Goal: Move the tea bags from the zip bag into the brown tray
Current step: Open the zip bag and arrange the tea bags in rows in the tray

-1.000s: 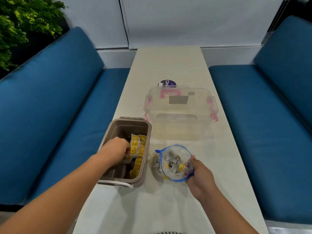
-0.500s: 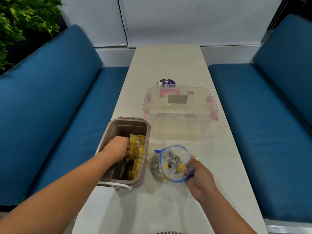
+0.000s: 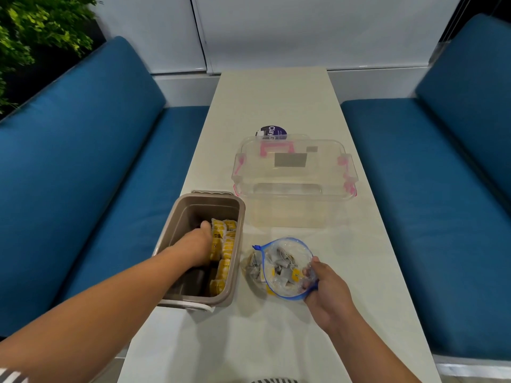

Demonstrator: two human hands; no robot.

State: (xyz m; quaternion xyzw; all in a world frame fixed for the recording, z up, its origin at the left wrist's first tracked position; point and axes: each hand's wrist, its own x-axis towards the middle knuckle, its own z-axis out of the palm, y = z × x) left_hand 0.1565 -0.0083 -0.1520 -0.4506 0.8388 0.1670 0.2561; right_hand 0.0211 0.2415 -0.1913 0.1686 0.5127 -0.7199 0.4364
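The left hand (image 3: 197, 246) sits in the brown tray (image 3: 210, 210) — fingers hidden, can't tell. Beside the tray, the right hand (image 3: 327, 288) pinches the zip bag (image 3: 289, 246); a slip could spill tea bags (image 3: 282, 268).

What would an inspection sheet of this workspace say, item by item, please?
Surface: long pale table.
Job's things: brown tray holds yellow tea bags along its right side; open zip bag sits right of it, more bags inside.
Clutter: lidded clear box with pink latches behind the zip bag; purple-labelled item behind the box.
Grippers: left hand reaches into the tray, fingers hidden; right hand pinches the zip bag's rim.
Cables: nothing seen.
Surroundings: blue benches on both sides; plant at far left.
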